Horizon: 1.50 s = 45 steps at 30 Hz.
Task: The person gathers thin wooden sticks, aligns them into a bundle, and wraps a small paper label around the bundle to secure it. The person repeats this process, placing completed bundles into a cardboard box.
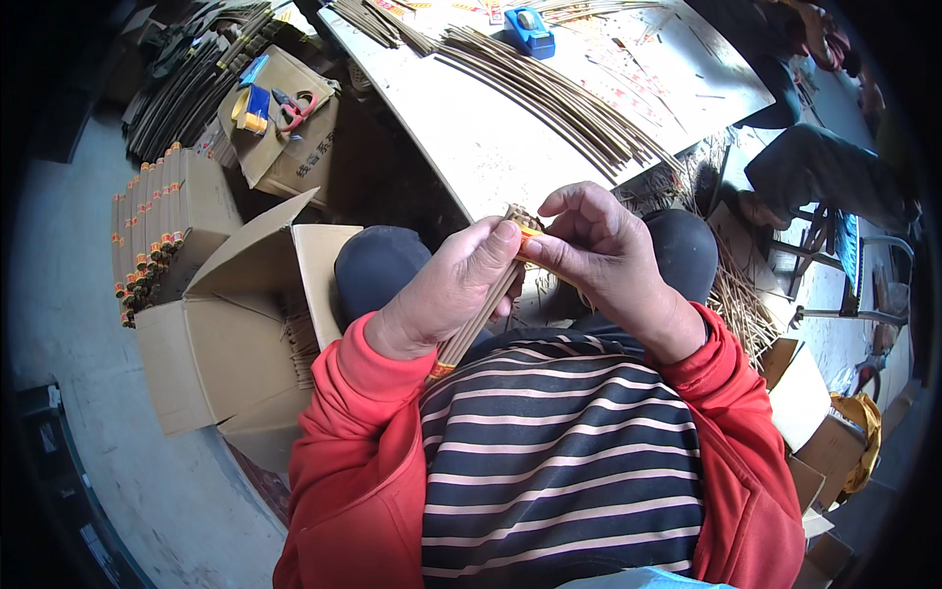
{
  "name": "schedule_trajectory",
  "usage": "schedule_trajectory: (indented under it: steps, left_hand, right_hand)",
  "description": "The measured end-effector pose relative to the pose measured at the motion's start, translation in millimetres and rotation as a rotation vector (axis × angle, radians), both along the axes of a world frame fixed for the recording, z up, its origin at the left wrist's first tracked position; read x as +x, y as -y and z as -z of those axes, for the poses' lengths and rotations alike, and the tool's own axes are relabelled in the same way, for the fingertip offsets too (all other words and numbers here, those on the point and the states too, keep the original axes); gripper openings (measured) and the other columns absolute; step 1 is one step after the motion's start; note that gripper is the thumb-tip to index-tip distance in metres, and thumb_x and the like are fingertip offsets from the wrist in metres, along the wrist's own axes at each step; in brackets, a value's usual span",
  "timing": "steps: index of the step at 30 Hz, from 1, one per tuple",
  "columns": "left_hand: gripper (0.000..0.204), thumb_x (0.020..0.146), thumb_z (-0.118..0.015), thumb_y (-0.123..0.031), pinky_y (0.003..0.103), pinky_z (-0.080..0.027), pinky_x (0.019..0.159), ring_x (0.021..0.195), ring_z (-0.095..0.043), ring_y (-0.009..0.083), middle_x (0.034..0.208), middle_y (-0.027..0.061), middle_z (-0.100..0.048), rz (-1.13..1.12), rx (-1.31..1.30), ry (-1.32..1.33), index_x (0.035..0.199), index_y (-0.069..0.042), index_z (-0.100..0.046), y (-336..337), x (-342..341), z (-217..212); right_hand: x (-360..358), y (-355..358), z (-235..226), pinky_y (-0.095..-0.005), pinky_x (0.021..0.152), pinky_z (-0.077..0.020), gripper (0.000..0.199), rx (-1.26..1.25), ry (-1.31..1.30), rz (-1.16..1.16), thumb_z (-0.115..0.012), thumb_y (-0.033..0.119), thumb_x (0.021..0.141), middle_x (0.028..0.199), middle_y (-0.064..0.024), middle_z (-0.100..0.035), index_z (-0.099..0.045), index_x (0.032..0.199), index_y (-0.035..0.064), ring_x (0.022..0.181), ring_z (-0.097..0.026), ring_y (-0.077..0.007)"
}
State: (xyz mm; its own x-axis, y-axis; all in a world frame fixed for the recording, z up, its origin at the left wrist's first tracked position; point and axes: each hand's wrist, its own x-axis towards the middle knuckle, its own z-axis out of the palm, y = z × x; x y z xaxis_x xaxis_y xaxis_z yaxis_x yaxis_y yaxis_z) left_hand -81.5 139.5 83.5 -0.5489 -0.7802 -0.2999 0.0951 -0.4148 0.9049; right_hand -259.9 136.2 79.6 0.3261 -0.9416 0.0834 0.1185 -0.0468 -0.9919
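My left hand [446,285] is wrapped round a bundle of thin brown sticks [473,332], which look like incense sticks. The bundle slants over my lap, its upper end poking out past my left thumb. Around that end runs a red and yellow paper band [531,232]. My right hand [616,257] pinches this band between thumb and fingers, the index finger bent above it. A second yellow and red band [442,370] circles the bundle's lower end, close to my striped shirt. The fingers behind the bundle are partly hidden.
A white table [461,147] ahead bears loose brown sticks [559,93] and a blue tape dispenser [530,32]. At left stand an open carton [231,344], stacked banded bundles [147,226], and another carton with red-handled scissors [294,110]. A person [824,167] sits at far right.
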Motion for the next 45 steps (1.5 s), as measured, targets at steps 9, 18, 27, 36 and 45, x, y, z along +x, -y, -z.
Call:
schedule_trajectory:
  steps: [9,18,27,36,45]
  left_hand:
    - [0.054,0.091,-0.037,-0.055,0.016,-0.041,0.049,0.053,-0.049,0.0058,0.072,0.0047,-0.052,-0.006,0.082,-0.067,0.099,-0.003,-0.047,-1,0,-1]
    - [0.059,0.088,-0.040,-0.059,0.015,-0.041,0.051,0.055,-0.048,0.0043,0.072,0.0022,-0.051,0.022,0.096,-0.062,0.100,-0.002,-0.049,-2,0,-5]
    - [0.056,0.090,-0.037,-0.057,0.015,-0.041,0.052,0.055,-0.046,0.0040,0.071,0.0013,-0.049,-0.034,0.057,0.033,0.102,-0.002,-0.048,-2,-8,-10]
    - [0.050,0.095,-0.038,-0.046,0.017,-0.040,0.051,0.056,-0.045,0.0040,0.070,0.0006,-0.047,-0.139,-0.109,0.206,0.108,0.001,-0.046,-7,-17,-6]
    - [0.068,0.096,-0.033,-0.045,0.018,-0.040,0.055,0.061,-0.043,0.0054,0.078,0.0022,-0.047,-0.038,-0.213,0.279,0.141,0.002,-0.015,-17,-24,-2]
  right_hand:
    - [-5,3,17,-0.0170,0.057,-0.0422,0.033,-0.079,0.040,-0.032,-0.068,0.009,0.081,0.071,-0.0023,-0.057,-0.048,0.106,0.0008,0.064,-0.053,-0.0041]
    - [-4,6,23,-0.0181,0.059,-0.0444,0.037,-0.146,0.143,-0.068,-0.069,0.007,0.080,0.074,-0.0036,-0.058,-0.048,0.109,0.0003,0.066,-0.055,-0.0052]
    - [-10,14,21,-0.0221,0.061,-0.0444,0.049,-0.258,-0.026,0.072,-0.077,0.017,0.071,0.077,-0.0036,-0.055,-0.049,0.108,0.0016,0.069,-0.052,-0.0093]
    - [-16,3,-3,-0.0244,0.052,-0.0421,0.026,-0.096,-0.367,0.115,-0.073,0.024,0.075,0.065,-0.0052,-0.055,-0.063,0.075,0.0005,0.058,-0.049,-0.0097]
    - [-32,-1,-19,-0.0199,0.051,-0.0340,0.024,0.153,-0.453,-0.136,-0.065,0.024,0.084,0.064,0.0028,-0.050,-0.063,0.085,0.0001,0.060,-0.041,-0.0033]
